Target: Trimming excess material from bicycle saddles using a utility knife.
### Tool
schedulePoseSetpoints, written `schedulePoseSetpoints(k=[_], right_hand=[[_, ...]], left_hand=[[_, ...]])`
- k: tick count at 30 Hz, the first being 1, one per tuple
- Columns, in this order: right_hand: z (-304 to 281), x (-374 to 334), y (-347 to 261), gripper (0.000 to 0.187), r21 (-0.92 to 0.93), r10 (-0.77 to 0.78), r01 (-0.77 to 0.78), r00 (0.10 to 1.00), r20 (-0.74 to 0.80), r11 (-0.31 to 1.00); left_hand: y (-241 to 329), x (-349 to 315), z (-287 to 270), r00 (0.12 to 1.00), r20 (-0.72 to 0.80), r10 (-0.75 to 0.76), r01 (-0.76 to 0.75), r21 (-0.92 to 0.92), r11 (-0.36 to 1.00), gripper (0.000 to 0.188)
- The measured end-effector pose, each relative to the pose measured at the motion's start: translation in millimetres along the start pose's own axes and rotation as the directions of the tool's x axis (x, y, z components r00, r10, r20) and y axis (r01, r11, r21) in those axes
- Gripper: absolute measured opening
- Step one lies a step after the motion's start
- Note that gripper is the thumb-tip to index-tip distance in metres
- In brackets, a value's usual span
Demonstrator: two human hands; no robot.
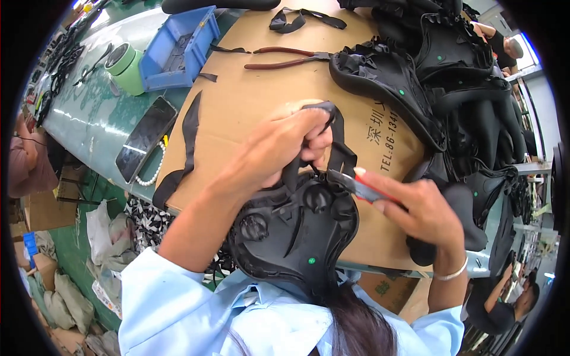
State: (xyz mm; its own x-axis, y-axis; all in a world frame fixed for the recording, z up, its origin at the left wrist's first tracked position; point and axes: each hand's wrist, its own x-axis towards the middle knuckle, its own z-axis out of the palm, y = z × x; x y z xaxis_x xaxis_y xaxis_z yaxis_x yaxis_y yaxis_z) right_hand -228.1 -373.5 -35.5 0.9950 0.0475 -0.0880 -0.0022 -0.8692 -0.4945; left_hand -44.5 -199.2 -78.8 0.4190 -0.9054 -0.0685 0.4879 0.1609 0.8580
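Observation:
A black bicycle saddle (282, 228) lies underside up at the table's near edge, close against my body, with a small green dot near its narrow end. My left hand (291, 139) is closed in a fist around a strip of black fabric (337, 127), pulling it up from the saddle's wide far edge. In my right hand (418, 207) is a red-handled utility knife (368, 192), held between thumb and fingers. Its metal blade points left and meets the saddle's far edge beside the strip, just below my left hand. Whether the blade is in the fabric is hard to see.
Brown cardboard (225, 133) covers the worktop, with pincers (285, 57) and black fabric offcuts (189, 127) on it. More black saddles (380, 74) are piled at the right. Leftward lie a phone (142, 139), a beaded string (155, 172), a blue bin (169, 74) and a green cup (126, 70).

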Motion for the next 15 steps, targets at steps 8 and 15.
schedulePoseSetpoints(k=[8, 15], right_hand=[[12.4, -58.5, -48.1, 0.058, -0.161, 0.284, -0.287, 0.958, -0.046, 0.944], [70.4, -104.6, -85.5, 0.063, -0.024, 0.491, -0.512, 0.835, -0.25, 0.859]], left_hand=[[67.5, 21.6, 1.3, 0.903, -0.142, 0.406, -0.425, -0.144, 0.894, 0.034], [108.1, -20.7, 28.4, 0.497, -0.306, 0.812, -0.824, 0.127, 0.552, 0.028]])
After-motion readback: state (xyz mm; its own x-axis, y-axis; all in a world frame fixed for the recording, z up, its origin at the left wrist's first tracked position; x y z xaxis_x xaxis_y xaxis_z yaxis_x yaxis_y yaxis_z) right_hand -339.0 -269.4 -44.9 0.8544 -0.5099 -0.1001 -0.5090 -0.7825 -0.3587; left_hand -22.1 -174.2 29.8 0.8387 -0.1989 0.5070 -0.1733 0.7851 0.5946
